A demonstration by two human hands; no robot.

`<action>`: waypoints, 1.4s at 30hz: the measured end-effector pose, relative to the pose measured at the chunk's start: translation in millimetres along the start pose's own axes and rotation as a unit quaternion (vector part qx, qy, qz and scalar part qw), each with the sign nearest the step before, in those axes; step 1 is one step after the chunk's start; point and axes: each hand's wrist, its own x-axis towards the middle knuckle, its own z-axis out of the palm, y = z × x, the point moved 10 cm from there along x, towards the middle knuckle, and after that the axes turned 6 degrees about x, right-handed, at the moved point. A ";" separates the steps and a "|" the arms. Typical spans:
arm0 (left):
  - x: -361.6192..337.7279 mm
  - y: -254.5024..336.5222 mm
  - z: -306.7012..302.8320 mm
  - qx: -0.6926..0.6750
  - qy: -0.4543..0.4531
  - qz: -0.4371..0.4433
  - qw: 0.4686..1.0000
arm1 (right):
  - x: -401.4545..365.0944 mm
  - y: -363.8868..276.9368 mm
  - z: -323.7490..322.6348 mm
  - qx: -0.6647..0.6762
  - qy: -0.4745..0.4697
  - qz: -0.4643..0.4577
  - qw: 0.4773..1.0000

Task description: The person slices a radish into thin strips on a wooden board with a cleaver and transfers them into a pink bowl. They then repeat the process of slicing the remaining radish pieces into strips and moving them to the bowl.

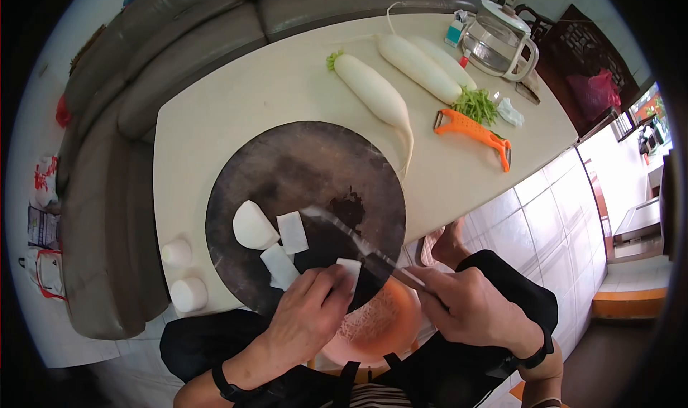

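On the round dark chopping board (pixel 308 146), my left hand (pixel 308 315) pinches a piece of white radish (pixel 350 266) near the board's front edge. My right hand (pixel 469 308) grips the handle of a kitchen knife (pixel 362 245). Its blade, blurred, slants over the board to the upper left, apart from the pinched piece. Beside my left fingers lies a flat radish slice (pixel 279 266), with another slice (pixel 292 232) above it. A thick rounded radish chunk (pixel 254 225) sits at the board's left.
Whole white radishes (pixel 373 93) lie on the table (pixel 193 121) near an orange peeler (pixel 473 136) and a glass jug (pixel 494 46). Two radish ends (pixel 189 294) stand at the left edge. Below the board is a pink basin (pixel 394 315) holding pale shreds. A grey sofa (pixel 215 46) borders the table.
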 end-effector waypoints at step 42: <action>-16.1 6.9 20.6 0.037 -0.103 0.062 0.992 | -11.7 -6.1 28.9 -0.309 -0.118 0.028 0.943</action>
